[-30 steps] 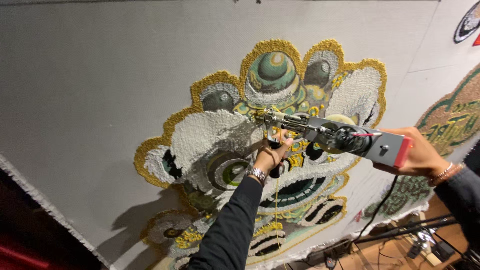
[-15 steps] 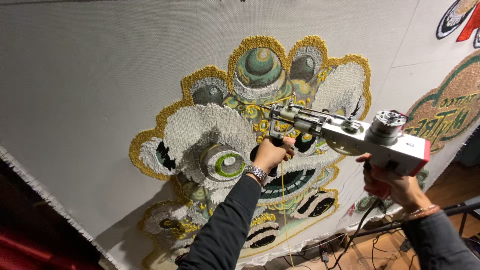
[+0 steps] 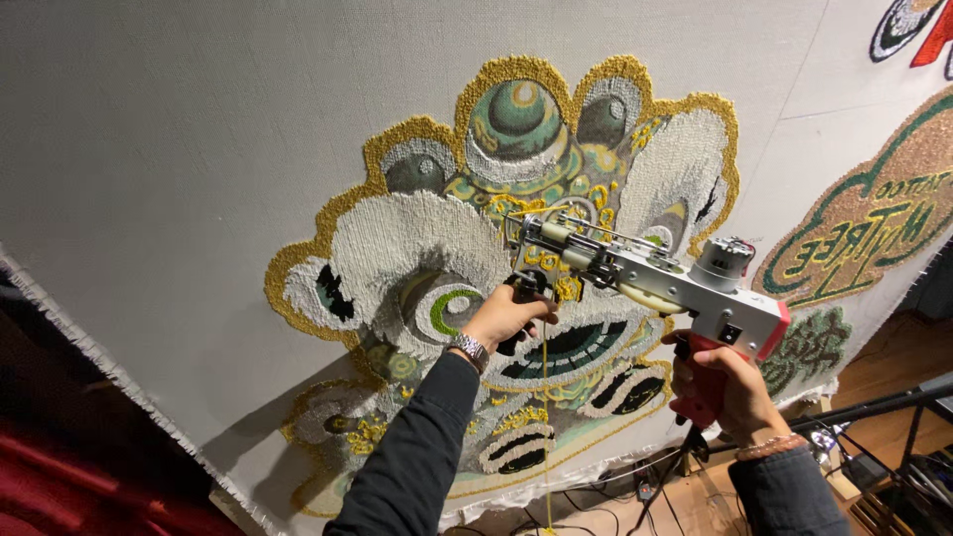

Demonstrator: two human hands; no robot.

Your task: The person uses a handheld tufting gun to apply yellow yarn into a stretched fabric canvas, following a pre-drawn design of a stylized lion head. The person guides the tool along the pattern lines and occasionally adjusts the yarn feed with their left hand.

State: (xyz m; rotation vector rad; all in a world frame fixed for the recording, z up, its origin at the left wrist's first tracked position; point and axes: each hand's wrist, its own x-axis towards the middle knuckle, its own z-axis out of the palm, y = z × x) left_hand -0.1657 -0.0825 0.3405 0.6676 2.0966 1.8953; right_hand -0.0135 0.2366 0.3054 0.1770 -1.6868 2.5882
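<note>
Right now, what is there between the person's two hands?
In the head view, the silver body of the tufting gun spans the gap between the left hand and right hand, with a yellow yarn strand hanging down before the tufted cloth.

Obstacles: tufting gun [image 3: 645,273] against cloth [image 3: 179,149]; yarn [image 3: 544,417] hanging between arms; stand [image 3: 874,405] lower right. Free: bare cloth upper left.
</note>
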